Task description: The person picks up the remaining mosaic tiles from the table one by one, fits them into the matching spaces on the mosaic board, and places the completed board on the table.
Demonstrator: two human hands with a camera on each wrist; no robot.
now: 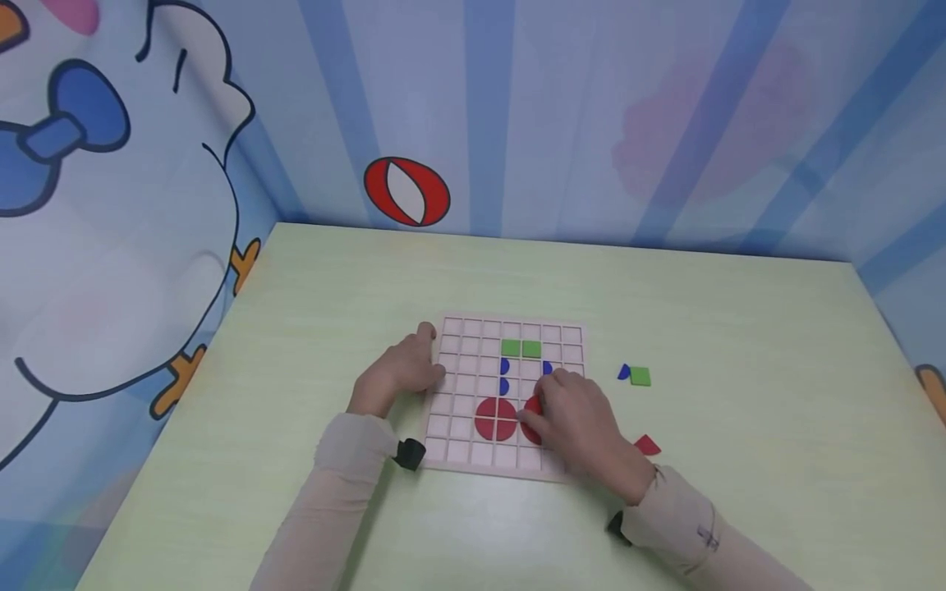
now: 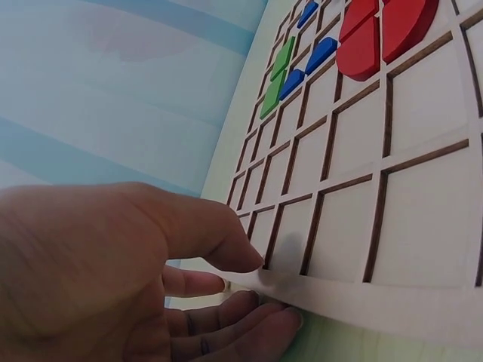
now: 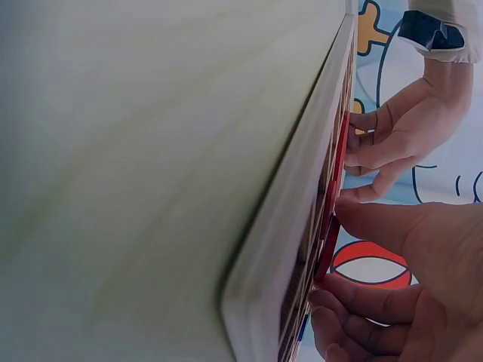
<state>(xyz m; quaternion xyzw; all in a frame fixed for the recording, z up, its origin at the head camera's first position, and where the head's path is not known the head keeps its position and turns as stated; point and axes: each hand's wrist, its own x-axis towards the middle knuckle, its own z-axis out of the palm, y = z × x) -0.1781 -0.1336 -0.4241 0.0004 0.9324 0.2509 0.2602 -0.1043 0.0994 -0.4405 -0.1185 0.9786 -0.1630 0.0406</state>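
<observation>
A pale grid board (image 1: 460, 451) lies on the table. At its left edge is my left hand (image 1: 402, 365); the left wrist view shows its thumb (image 2: 234, 245) resting on the rim, other fingers loosely bent beside it. My right hand (image 1: 584, 419) reaches over the lower right cells and pinches a red quarter-circle piece (image 3: 326, 253) between thumb and forefinger. To the left, four-part red circle pieces (image 1: 485, 409) form a disc. Two green squares (image 1: 511, 349) sit near the top, with blue half-circles (image 1: 505, 366) below. My right hand partly hides the nearby cells.
Right of the board lie a loose green square (image 1: 640, 377), a small blue piece (image 1: 624, 372) touching or near it, and a red quarter-circle (image 1: 647, 445) by my right wrist. A painted wall (image 1: 547, 123) borders the table's far side.
</observation>
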